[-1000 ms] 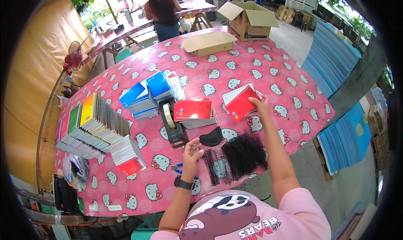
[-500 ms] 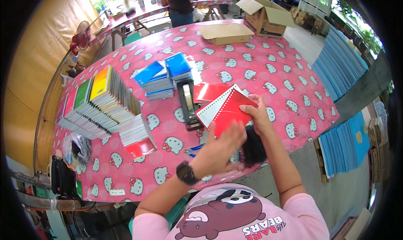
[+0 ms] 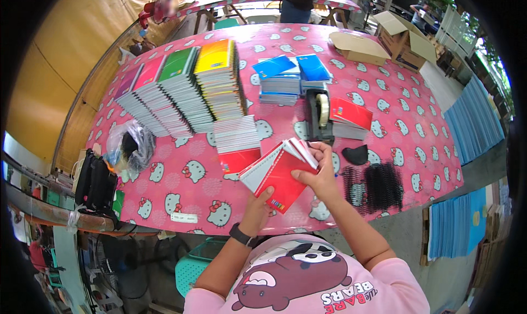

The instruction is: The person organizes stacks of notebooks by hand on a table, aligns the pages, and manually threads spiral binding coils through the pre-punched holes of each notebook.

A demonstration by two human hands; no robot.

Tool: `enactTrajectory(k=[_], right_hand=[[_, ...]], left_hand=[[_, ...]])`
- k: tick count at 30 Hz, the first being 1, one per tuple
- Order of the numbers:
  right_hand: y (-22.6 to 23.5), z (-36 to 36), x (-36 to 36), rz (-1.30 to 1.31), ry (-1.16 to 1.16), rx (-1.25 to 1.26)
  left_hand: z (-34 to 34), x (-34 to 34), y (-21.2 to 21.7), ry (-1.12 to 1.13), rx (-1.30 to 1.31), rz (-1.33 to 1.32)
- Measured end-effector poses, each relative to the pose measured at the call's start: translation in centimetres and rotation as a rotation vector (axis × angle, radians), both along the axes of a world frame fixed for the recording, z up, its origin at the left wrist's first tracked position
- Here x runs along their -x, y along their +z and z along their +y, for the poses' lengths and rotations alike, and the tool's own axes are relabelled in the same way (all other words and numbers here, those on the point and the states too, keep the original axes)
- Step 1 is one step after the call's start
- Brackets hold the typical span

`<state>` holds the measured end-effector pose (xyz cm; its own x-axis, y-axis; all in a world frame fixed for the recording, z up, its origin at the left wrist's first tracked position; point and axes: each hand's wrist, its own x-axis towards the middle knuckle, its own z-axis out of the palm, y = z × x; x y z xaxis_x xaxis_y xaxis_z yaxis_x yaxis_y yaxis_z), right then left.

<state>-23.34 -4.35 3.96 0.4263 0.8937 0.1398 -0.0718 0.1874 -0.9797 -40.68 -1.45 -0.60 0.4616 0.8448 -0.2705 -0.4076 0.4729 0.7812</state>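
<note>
- Rows of spiral notebooks (image 3: 181,89) with purple, green and yellow covers stand at the far left of the pink patterned bench (image 3: 186,182).
- Blue notebook stacks (image 3: 285,78) sit mid-bench.
- A tape dispenser (image 3: 320,116) stands beside a red stack (image 3: 350,118).
- Black binding coils (image 3: 379,186) lie right.
- Cardboard boxes (image 3: 359,46) sit far right.

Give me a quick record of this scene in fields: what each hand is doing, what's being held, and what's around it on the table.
left hand: under the red notebook's lower edge, supporting it
right hand: gripping the notebook's right side, thumb on the cover
red notebook: held tilted just above the table, pages fanned at the top
black coils: loose pile right of the hands
tape dispenser: beyond the hands, upright
notebook stacks: fanned rows, far left
blue stacks: behind the dispenser
table: pink patterned cloth
</note>
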Motion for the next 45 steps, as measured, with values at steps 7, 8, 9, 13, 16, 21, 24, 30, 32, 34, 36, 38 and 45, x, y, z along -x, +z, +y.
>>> enactTrajectory(k=[7,8,9,13,16,21,24,30,32,34,36,38,45], right_hand=[[-1.7,1.4,6.4,-0.215,0.055,-0.027],[-1.8,1.7,6.5,-0.238,0.109,0.005],[-0.9,1.7,6.6,0.087,0.184,0.066],[-1.1,2.6,5.9,0.136,0.191,0.221],[-0.5,2.3,6.8,0.056,0.209,0.293],[-0.9,3.6,6.8,0.045,0.253,0.333],[-1.2,4.0,6.9,0.041,0.207,0.345],[-3.3,4.8,6.2,-0.102,0.152,0.345],[-3.2,4.7,6.2,0.135,0.266,0.308],[-3.1,4.6,6.0,0.131,0.263,0.313],[-3.4,4.4,5.8,0.147,0.251,0.321],[-3.5,4.2,5.7,0.14,0.261,0.323],[-4.6,4.0,4.9,0.296,0.35,0.258]], left_hand=[[3.2,7.0,-3.2,-0.08,0.036,-0.265],[3.7,8.1,-4.0,-0.056,0.035,-0.239],[3.9,8.8,-4.0,-0.061,0.039,-0.242],[4.3,10.3,-4.5,-0.04,0.159,-0.35],[4.3,10.6,-5.0,-0.068,0.187,-0.4],[5.0,10.4,-6.4,-0.069,0.215,-0.495],[5.4,10.2,-7.1,-0.03,0.281,-0.513],[6.0,9.7,-7.8,-0.009,0.309,-0.521],[6.2,9.9,-8.6,0.021,0.3,-0.456],[6.3,9.8,-8.3,0.02,0.323,-0.462],[6.3,9.9,-8.2,0.019,0.344,-0.468],[6.3,9.9,-8.3,0.037,0.325,-0.411],[6.3,9.9,-8.0,0.079,0.35,-0.478]])
